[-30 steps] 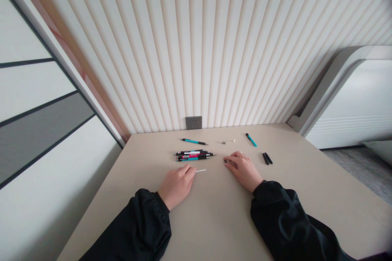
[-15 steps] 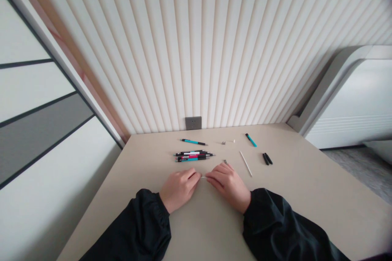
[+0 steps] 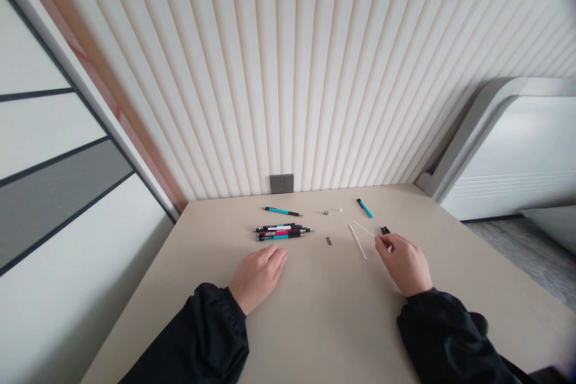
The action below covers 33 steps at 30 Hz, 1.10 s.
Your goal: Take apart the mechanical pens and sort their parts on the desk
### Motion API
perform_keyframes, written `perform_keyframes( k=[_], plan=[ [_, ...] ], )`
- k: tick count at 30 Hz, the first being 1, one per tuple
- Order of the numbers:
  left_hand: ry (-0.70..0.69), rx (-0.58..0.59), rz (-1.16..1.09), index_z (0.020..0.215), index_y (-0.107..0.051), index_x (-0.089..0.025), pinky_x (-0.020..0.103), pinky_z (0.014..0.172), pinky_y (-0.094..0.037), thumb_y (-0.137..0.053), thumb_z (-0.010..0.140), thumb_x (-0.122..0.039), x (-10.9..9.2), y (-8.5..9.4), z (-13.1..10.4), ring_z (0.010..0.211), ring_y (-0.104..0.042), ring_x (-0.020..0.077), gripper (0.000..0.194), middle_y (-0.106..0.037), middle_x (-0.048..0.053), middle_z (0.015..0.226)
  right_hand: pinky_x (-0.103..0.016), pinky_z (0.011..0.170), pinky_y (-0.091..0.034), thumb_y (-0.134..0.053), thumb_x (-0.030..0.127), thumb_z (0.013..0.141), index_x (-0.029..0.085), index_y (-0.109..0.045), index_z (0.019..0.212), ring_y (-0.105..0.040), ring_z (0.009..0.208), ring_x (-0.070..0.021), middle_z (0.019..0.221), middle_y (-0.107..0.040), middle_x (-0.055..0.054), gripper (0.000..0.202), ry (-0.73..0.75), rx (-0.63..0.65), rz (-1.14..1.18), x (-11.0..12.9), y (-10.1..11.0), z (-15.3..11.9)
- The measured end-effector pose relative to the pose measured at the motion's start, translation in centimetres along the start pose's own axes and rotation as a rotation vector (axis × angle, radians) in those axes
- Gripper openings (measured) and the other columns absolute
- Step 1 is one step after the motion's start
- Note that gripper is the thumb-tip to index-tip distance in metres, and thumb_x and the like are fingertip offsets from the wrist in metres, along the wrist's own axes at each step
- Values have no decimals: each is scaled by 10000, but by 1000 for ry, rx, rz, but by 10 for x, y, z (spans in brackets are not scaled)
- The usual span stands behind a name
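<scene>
My right hand (image 3: 402, 259) pinches the near end of a thin white stick (image 3: 363, 228) that points away to the left. Beside it on the table lies a thicker white rod (image 3: 358, 242). Two black pieces (image 3: 385, 230) sit just beyond my right fingertips, partly covered by them. My left hand (image 3: 258, 273) rests on the table with its fingers pressed together; what is under them, if anything, is hidden. Beyond it lies a bundle of several pens (image 3: 281, 231) in black, blue and red. A small dark grey piece (image 3: 328, 240) lies between the hands.
Farther back on the table (image 3: 315, 312) are a blue and black pen (image 3: 282, 211), small metal bits (image 3: 325, 213), a small white piece (image 3: 341, 210) and a blue barrel (image 3: 364, 208). A socket (image 3: 281, 183) is on the ribbed wall behind.
My right hand has moved away from my left, to the right, with the thin white stick. The small dark piece it partly covered now shows fully. My left hand has hardly moved.
</scene>
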<state>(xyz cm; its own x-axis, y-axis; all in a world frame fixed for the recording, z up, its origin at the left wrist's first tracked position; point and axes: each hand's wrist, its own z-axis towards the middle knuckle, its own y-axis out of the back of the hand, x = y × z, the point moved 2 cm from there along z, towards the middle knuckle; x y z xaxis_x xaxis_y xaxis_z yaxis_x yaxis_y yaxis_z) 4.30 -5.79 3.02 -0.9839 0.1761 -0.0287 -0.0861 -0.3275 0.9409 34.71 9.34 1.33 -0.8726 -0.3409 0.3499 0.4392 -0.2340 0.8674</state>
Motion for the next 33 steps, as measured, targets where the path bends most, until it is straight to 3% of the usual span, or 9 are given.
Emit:
perform_keyframes(
  k=[4,8,22,28,33],
  plan=[
    [-7,11,-4,991,-606,-202,276,653,-451,-342,975,-235,0,-2,0,725,-607,157,267,-612,32,837,-283,600,-382,-447,392,851,240,-688,735,-610,697,-205,760,-675,-47,307,-86,148,-78,-3,-3,-6],
    [-13,24,-9,986,-609,-196,280,635,-446,-347,972,-230,1,-2,0,713,-604,158,265,-608,33,829,-274,602,-382,-444,379,863,264,-708,805,-619,736,-201,812,-682,-45,293,-62,192,-81,6,-2,-9],
    [-25,53,0,1004,-614,-207,273,637,-439,-352,975,-237,0,-3,0,716,-603,159,265,-613,31,833,-276,660,-414,-434,357,887,237,-689,781,-620,760,-195,787,-663,-45,301,45,210,-22,12,-3,-13],
    [-19,76,8,947,-622,-207,281,615,-425,-363,971,-239,-1,-2,0,694,-594,164,263,-602,23,812,-336,851,-444,-391,317,916,222,-664,1107,-596,924,-217,1016,-638,-83,346,235,122,71,11,-8,-11],
    [-25,90,25,941,-615,-204,278,620,-420,-349,976,-236,-1,-2,0,698,-593,158,271,-602,22,819,-356,884,-446,-411,363,919,198,-671,1090,-577,933,-227,1035,-600,-99,352,260,158,81,13,-14,-14]
  ],
)
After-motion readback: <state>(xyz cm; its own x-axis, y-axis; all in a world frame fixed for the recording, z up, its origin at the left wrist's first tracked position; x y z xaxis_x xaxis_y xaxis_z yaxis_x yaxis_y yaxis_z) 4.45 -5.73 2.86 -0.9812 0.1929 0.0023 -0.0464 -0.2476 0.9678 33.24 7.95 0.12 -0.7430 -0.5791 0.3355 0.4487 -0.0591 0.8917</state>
